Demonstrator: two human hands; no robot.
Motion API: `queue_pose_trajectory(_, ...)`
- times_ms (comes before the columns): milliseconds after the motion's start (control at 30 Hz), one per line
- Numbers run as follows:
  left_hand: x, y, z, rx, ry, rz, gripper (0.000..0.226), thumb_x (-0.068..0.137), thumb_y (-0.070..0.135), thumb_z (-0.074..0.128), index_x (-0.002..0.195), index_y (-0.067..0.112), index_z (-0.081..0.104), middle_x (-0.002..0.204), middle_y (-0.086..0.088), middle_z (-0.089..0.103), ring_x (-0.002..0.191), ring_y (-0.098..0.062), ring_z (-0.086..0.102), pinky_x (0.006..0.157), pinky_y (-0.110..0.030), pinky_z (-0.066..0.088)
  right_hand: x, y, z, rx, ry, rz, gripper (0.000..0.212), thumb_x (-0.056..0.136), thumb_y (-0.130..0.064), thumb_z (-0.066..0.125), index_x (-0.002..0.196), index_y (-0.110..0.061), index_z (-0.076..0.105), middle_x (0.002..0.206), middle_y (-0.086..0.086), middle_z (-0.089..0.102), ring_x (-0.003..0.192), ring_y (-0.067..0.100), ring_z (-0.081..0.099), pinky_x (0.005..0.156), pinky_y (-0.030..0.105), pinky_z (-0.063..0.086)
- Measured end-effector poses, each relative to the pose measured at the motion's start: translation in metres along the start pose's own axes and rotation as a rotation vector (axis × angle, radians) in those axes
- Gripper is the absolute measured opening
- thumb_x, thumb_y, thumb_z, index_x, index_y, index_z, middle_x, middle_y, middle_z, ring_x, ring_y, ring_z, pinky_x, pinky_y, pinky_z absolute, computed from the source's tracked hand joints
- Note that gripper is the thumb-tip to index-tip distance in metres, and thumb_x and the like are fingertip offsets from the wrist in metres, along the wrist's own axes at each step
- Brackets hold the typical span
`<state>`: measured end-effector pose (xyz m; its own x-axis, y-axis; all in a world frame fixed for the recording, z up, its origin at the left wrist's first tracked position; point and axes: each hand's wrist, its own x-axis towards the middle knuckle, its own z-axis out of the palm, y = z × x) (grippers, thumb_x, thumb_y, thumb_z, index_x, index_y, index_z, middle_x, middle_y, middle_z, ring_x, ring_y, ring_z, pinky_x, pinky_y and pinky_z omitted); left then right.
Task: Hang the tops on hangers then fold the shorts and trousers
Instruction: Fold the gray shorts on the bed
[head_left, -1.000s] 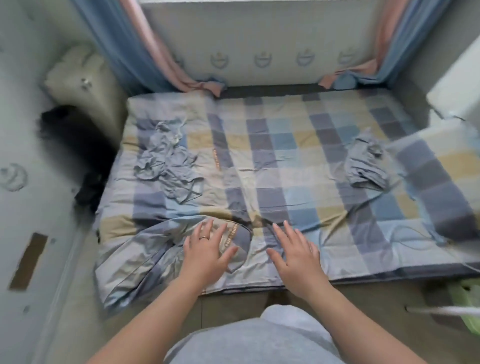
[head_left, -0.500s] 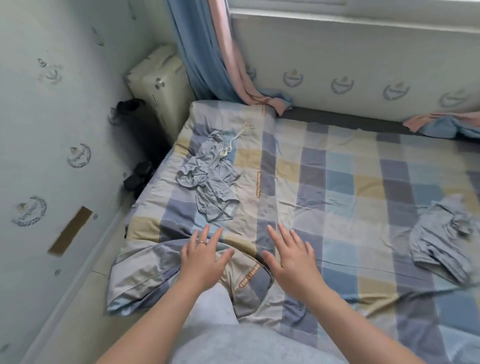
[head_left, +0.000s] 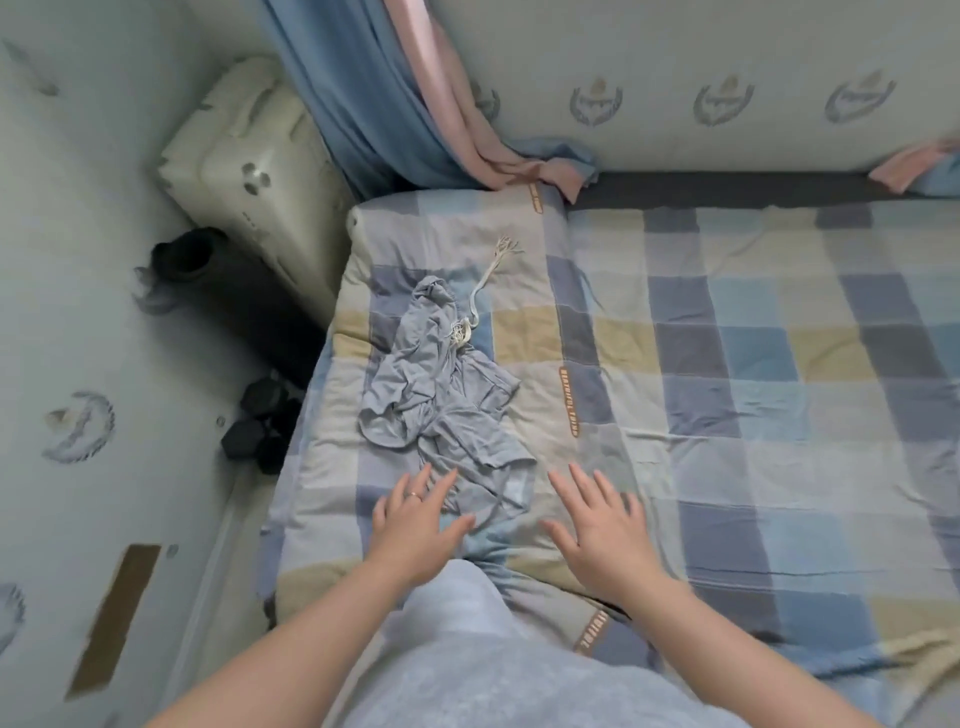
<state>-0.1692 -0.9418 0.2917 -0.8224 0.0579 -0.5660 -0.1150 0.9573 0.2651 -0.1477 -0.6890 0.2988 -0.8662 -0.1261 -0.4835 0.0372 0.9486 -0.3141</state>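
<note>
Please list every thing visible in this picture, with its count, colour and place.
bedcover: one, checked blue, grey, beige, middle and right
garment: one, grey-blue, crumpled on the bedcover's left part
curtain: one, blue and pink, far wall
case: one, cream, corner left of the bedcover
dark objects: several, black, floor left of the bedcover
left hand: one, open, at the garment's near edge
right hand: one, open, right of the garment

We see a crumpled grey garment (head_left: 441, 395) of thin, matt cloth with a pale cord (head_left: 480, 291), on a soft, wrinkled checked cotton bed cover (head_left: 727, 374).
</note>
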Motion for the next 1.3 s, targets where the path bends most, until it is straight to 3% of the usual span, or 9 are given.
queue_pose_trajectory(233, 0.199, -0.104, -0.012, 0.08, -0.169, -0.021, 0.074, 0.094, 0.069, 0.042, 0.157, 0.042, 0.016, 0.169, 0.003, 0.005, 0.154, -0.029, 0.004, 0.12, -0.052, 0.013, 0.127, -0.072, 0.079, 0.05, -0.231, 0.23, 0.063, 0.101, -0.06, 0.029, 0.158, -0.04, 0.008, 0.168, -0.007, 0.003, 0.153, 0.02, 0.009, 0.119, 0.051, 0.014)
queue_pose_trajectory(367, 0.274, -0.144, 0.031, 0.107, -0.175, 0.004, 0.076, 0.089, 0.071, 0.049, 0.153, 0.054, 0.011, 0.169, -0.001, 0.003, 0.152, -0.036, 0.009, 0.119, -0.055, 0.019, 0.179, -0.081, 0.129, 0.058, -0.352, 0.276, 0.062, 0.102, -0.057, 0.03, 0.158, -0.04, 0.009, 0.168, -0.006, 0.004, 0.154, 0.022, 0.007, 0.119, 0.051, 0.014)
queue_pose_trajectory(567, 0.328, -0.185, 0.092, 0.144, -0.148, 0.013, 0.079, 0.091, 0.053, 0.06, 0.156, 0.042, 0.017, 0.159, -0.013, 0.03, 0.146, -0.035, 0.028, 0.112, -0.054, 0.034, 0.227, -0.079, 0.195, 0.022, -0.418, 0.273, 0.079, 0.096, -0.057, 0.046, 0.158, -0.036, 0.003, 0.168, 0.0, 0.005, 0.152, 0.026, 0.013, 0.117, 0.047, 0.026)
queue_pose_trajectory(700, 0.333, -0.179, 0.108, 0.115, -0.128, -0.025, 0.074, 0.094, 0.039, 0.06, 0.156, 0.04, 0.02, 0.16, -0.015, 0.028, 0.149, -0.035, 0.018, 0.116, -0.06, 0.022, 0.242, -0.089, 0.212, -0.112, -0.377, 0.327, 0.087, 0.083, -0.056, 0.065, 0.153, -0.028, 0.02, 0.152, 0.01, 0.024, 0.136, 0.035, 0.032, 0.103, 0.047, 0.043)
queue_pose_trajectory(767, 0.334, -0.182, 0.109, 0.079, -0.119, -0.013, 0.071, 0.095, 0.037, 0.06, 0.155, 0.039, 0.023, 0.159, -0.014, 0.03, 0.149, -0.035, 0.019, 0.117, -0.058, 0.022, 0.249, -0.095, 0.219, -0.211, -0.329, 0.346, 0.068, 0.084, -0.045, 0.066, 0.14, -0.024, 0.034, 0.141, 0.01, 0.032, 0.123, 0.035, 0.039, 0.091, 0.045, 0.048)
queue_pose_trajectory(867, 0.338, -0.187, 0.106, -0.011, -0.094, -0.014, 0.062, 0.097, 0.03, 0.059, 0.153, 0.037, 0.032, 0.155, -0.013, 0.038, 0.146, -0.034, 0.026, 0.116, -0.054, 0.024, 0.257, -0.101, 0.222, -0.25, -0.264, 0.375, 0.029, 0.094, -0.021, 0.048, 0.123, -0.021, 0.046, 0.135, 0.011, 0.037, 0.114, 0.035, 0.043, 0.083, 0.043, 0.046)
queue_pose_trajectory(1000, 0.338, -0.188, 0.106, -0.126, -0.073, -0.046, 0.052, 0.099, 0.02, 0.056, 0.148, 0.032, 0.042, 0.146, -0.01, 0.049, 0.137, -0.033, 0.039, 0.113, -0.048, 0.03, 0.255, -0.098, 0.213, -0.121, -0.231, 0.392, 0.023, 0.097, -0.015, 0.043, 0.119, -0.018, 0.048, 0.127, 0.008, 0.044, 0.113, 0.034, 0.047, 0.081, 0.042, 0.045)
queue_pose_trajectory(1133, 0.339, -0.189, 0.087, -0.328, 0.008, -0.15, 0.04, 0.096, 0.008, 0.05, 0.128, 0.026, 0.065, 0.124, -0.013, 0.068, 0.115, -0.036, 0.059, 0.093, -0.038, 0.047, 0.236, -0.091, 0.189, 0.167, -0.109, 0.447, 0.009, 0.094, -0.014, 0.044, 0.098, -0.02, 0.04, 0.107, 0.007, 0.058, 0.097, 0.035, 0.057, 0.068, 0.041, 0.042)
queue_pose_trajectory(1300, 0.29, -0.156, 0.058, -0.306, -0.001, -0.156, 0.038, 0.093, 0.004, 0.046, 0.122, 0.019, 0.065, 0.115, -0.02, 0.069, 0.107, -0.042, 0.06, 0.086, -0.043, 0.05, 0.199, -0.084, 0.141, 0.433, 0.083, 0.518, 0.016, 0.092, -0.011, 0.046, 0.093, -0.026, 0.039, 0.082, 0.001, 0.05, 0.076, 0.029, 0.045, 0.063, 0.037, 0.033)
